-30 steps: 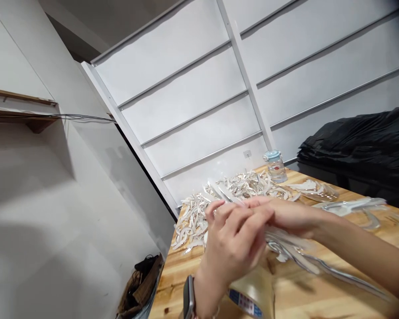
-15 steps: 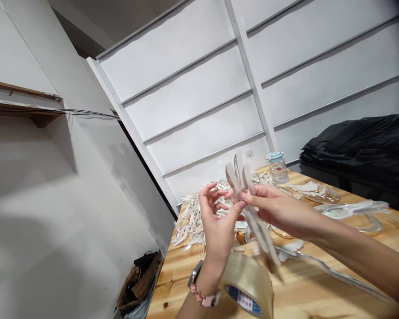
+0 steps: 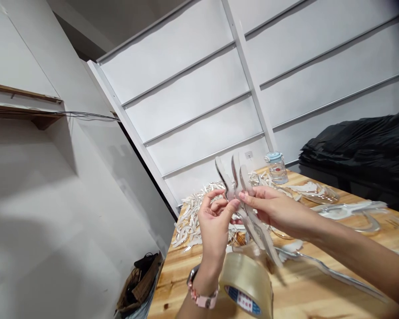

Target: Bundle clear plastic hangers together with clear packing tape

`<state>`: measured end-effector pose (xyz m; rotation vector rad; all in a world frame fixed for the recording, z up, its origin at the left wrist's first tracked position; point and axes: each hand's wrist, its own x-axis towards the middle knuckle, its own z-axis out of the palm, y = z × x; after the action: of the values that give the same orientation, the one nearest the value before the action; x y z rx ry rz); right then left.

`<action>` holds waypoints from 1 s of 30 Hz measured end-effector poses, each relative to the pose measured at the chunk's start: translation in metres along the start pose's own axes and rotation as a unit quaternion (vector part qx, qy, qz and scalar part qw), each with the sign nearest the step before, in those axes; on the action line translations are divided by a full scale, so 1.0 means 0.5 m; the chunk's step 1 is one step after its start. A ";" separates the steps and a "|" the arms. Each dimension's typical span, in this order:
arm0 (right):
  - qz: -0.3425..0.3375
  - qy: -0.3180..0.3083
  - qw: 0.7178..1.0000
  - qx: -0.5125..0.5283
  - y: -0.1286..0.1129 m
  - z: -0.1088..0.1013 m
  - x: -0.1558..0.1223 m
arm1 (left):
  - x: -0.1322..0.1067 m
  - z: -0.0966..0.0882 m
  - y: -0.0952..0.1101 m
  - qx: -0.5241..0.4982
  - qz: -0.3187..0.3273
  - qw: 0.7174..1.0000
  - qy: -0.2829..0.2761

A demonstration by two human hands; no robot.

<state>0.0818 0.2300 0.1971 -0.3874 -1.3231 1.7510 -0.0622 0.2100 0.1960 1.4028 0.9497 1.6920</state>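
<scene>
Up over the bench, left hand upright and right hand reaching in sideways, both grips pinched on what looks like curved strips.

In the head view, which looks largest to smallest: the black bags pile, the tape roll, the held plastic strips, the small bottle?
black bags pile
tape roll, plastic strips: unsure, near camera
small bottle
</scene>
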 end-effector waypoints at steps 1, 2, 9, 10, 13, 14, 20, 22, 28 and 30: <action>0.001 0.007 1.000 -0.014 -0.002 -0.001 -0.002 | 0.001 -0.003 0.000 -0.004 0.005 1.000 0.003; -0.002 0.018 0.999 -0.032 -0.006 -0.002 -0.004 | 0.002 -0.007 0.001 -0.005 0.019 1.000 0.012; -0.043 0.044 0.986 -0.153 -0.044 -0.012 -0.015 | 0.001 -0.040 0.027 -0.006 0.102 0.994 0.026; -0.042 0.041 0.986 -0.155 -0.046 -0.013 -0.014 | -0.001 -0.039 0.031 -0.013 0.092 0.996 0.009; -0.059 0.037 0.985 -0.156 -0.043 -0.017 -0.009 | -0.009 -0.033 0.040 -0.034 0.061 0.997 -0.016; -0.068 0.041 0.984 -0.160 -0.042 -0.019 -0.007 | -0.011 -0.030 0.042 -0.045 0.058 0.997 -0.014; -0.049 0.046 0.986 -0.154 -0.038 -0.019 -0.010 | -0.017 -0.029 0.055 -0.092 -0.004 0.995 -0.047; -0.032 0.036 0.989 -0.143 -0.038 -0.017 -0.011 | -0.018 -0.028 0.056 -0.112 -0.055 0.988 -0.094; -0.022 0.024 0.994 -0.107 -0.040 -0.014 -0.014 | -0.017 -0.018 0.046 0.012 0.040 0.998 -0.044; -0.035 -0.013 0.991 -0.125 -0.045 -0.013 -0.017 | -0.017 -0.018 0.043 0.048 0.057 0.997 -0.033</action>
<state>0.1015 0.2280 0.2125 -0.4535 -1.5625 1.5407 -0.0715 0.1920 0.2098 1.5935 0.9393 1.6903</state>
